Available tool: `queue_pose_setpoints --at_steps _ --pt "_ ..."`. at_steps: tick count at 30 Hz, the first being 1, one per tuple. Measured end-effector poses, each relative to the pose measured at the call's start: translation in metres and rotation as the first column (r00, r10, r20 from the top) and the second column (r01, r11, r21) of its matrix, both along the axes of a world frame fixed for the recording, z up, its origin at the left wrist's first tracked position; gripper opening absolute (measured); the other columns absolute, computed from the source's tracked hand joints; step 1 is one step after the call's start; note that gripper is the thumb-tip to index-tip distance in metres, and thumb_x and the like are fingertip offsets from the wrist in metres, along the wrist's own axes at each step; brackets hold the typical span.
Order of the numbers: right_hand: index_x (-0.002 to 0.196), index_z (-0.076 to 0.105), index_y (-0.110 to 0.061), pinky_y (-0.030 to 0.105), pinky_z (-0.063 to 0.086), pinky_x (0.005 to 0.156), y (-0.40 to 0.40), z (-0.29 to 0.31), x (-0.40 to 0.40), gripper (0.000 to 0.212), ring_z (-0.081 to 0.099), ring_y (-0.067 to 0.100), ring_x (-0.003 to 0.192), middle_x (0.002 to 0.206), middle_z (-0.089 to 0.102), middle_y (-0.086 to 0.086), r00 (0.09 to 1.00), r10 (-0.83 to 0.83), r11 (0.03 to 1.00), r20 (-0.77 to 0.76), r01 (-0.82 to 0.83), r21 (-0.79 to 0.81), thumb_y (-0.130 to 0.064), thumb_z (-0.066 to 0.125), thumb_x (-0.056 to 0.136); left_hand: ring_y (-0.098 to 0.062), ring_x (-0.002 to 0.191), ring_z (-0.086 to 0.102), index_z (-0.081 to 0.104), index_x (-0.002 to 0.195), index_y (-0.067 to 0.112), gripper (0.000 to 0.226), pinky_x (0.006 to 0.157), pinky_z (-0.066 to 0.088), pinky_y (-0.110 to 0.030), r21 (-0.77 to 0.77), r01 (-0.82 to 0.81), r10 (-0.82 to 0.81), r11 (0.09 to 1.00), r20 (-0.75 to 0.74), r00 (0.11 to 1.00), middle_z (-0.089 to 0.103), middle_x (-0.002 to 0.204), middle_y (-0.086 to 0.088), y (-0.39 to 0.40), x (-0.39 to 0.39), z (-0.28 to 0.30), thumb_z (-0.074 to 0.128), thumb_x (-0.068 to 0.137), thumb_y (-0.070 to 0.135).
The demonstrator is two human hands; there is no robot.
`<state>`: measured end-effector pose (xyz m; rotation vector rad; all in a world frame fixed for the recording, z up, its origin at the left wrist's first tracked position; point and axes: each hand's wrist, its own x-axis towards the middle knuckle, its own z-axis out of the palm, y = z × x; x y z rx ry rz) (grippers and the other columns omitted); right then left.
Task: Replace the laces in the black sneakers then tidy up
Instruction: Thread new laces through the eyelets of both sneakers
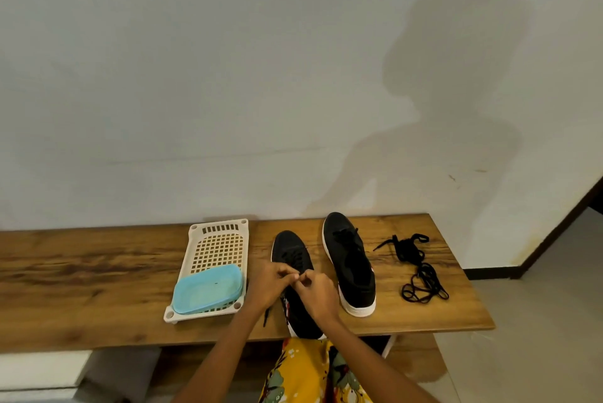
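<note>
On the wooden worktop (98,272), two black sneakers sit side by side, toes pointing to the wall. Near sneaker (293,272) lies at the front edge, heel just over the lip; both hands work above its lace area. Left hand (270,282) has fingers curled, fingertips pinched together on a bit of black lace at the top of the eyelets. Right hand (318,291) mirrors it, fingers curled in, thumb and forefinger nipping the lace just beside the left fingertips. The two grips nearly touch each other; each grip is closed down tight, only lace between the pads, though the lace itself is mostly hidden there. One loose lace end (267,316) hangs down left of the near sneaker, by the left wrist, lying on the worktop.

Second sneaker (350,267) stands to the right, further back, white sole showing, black lace visible in its upper eyelets. It is apart from both hands.

Right of that sneaker, well apart from the hands, a bundled black lace (406,249) lies in a loose knot, and a thinner coiled black lace (424,285) lies just in front of it, nearer the front edge.

Left of the near sneaker sits a cream perforated tray (217,246), lengthwise to the wall. A light blue plastic tub (208,288) rests on the near end of the tray, close to the left hand but not touching.

Yellow patterned fabric (306,373) shows below the worktop edge between the forearms.
</note>
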<state>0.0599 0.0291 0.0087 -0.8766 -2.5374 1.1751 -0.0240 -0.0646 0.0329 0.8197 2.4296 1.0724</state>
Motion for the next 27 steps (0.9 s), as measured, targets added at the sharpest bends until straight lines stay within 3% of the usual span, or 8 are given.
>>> queue_pose_setpoints --at_steps 3,5,7,11,14,18,20,27 --pt "0.073 0.053 -0.023 0.017 0.029 0.051 0.0 -0.01 0.002 0.023 0.054 0.013 0.08 0.08 0.059 -0.001 0.999 0.049 0.999 -0.02 -0.049 -0.007 -0.031 0.054 0.095 -0.004 0.079 0.063 0.069 0.081 0.022 0.011 0.074 0.05 -0.017 0.112 -0.079 0.069 0.991 0.092 0.993 0.066 0.077 0.012 0.002 0.009 -0.007 0.068 0.083 0.012" --pt "0.091 0.063 -0.021 0.016 0.037 0.067 0.004 -0.014 0.005 0.01 0.054 0.012 0.095 0.096 0.061 -0.001 0.996 0.079 0.997 -0.029 -0.079 0.016 -0.026 0.055 0.094 -0.003 0.076 0.062 0.065 0.076 0.024 0.016 0.066 0.046 -0.008 0.129 -0.166 0.155 0.978 0.098 0.983 0.064 0.075 0.012 0.004 0.01 -0.012 0.067 0.084 0.01" --pt "0.111 0.059 -0.017 0.015 0.036 0.082 0.012 -0.019 0.008 0.02 0.048 0.012 0.11 0.113 0.055 -0.002 0.997 0.08 0.995 -0.015 -0.079 0.058 -0.021 0.058 0.092 -0.009 0.076 0.063 0.062 0.075 0.024 0.017 0.062 0.044 -0.009 0.125 -0.271 0.258 0.954 0.11 0.96 0.064 0.073 0.01 0.007 0.007 -0.017 0.066 0.084 0.01" --pt "0.125 0.049 -0.018 0.019 0.039 0.083 0.03 -0.023 -0.001 0.039 0.042 0.015 0.12 0.124 0.046 -0.001 0.996 0.067 0.99 0.059 -0.074 0.117 -0.029 0.061 0.09 -0.006 0.076 0.06 0.069 0.085 0.017 0.004 0.061 0.04 -0.01 0.019 -0.284 0.284 0.959 0.022 0.959 0.068 0.081 0.004 0.018 0.006 -0.024 0.065 0.085 0.017" --pt "0.124 0.055 -0.019 0.026 0.046 0.082 0.037 -0.022 -0.014 0.035 0.049 0.015 0.116 0.123 0.055 -0.002 0.996 0.088 0.984 0.035 -0.092 0.152 -0.03 0.058 0.091 -0.004 0.074 0.059 0.071 0.089 0.016 0.01 0.059 0.041 -0.012 -0.046 -0.266 0.263 0.963 -0.058 0.963 0.07 0.087 0.004 0.029 0.006 -0.025 0.062 0.087 0.02" --pt "0.117 0.066 -0.014 0.021 0.045 0.076 0.043 -0.035 -0.016 0.028 0.063 0.017 0.101 0.112 0.069 0.002 0.996 0.065 0.996 -0.068 -0.061 0.068 -0.024 0.052 0.096 -0.011 0.076 0.065 0.072 0.085 0.016 0.01 0.064 0.05 -0.024 -0.073 -0.276 0.268 0.958 -0.1 0.958 0.072 0.084 0.001 0.035 0.005 -0.033 0.063 0.085 0.021" --pt "0.118 0.066 -0.012 0.018 0.042 0.073 0.049 -0.037 -0.016 0.028 0.064 0.017 0.1 0.11 0.07 0.005 0.996 0.018 1.0 -0.087 -0.019 -0.007 -0.023 0.051 0.097 -0.012 0.076 0.065 0.072 0.085 0.015 0.01 0.065 0.05 -0.024 -0.056 -0.278 0.271 0.959 -0.119 0.955 0.072 0.083 -0.001 0.039 0.004 -0.038 0.064 0.085 0.02" --pt "0.115 0.068 -0.012 0.026 0.048 0.081 0.059 -0.043 -0.017 0.026 0.063 0.017 0.101 0.108 0.07 0.004 0.996 0.037 0.994 -0.087 -0.045 -0.103 -0.022 0.054 0.095 -0.013 0.076 0.065 0.073 0.08 0.015 0.011 0.065 0.048 -0.023 -0.065 -0.288 0.279 0.955 -0.125 0.952 0.071 0.081 0.0 0.052 0.004 -0.048 0.063 0.083 0.018"
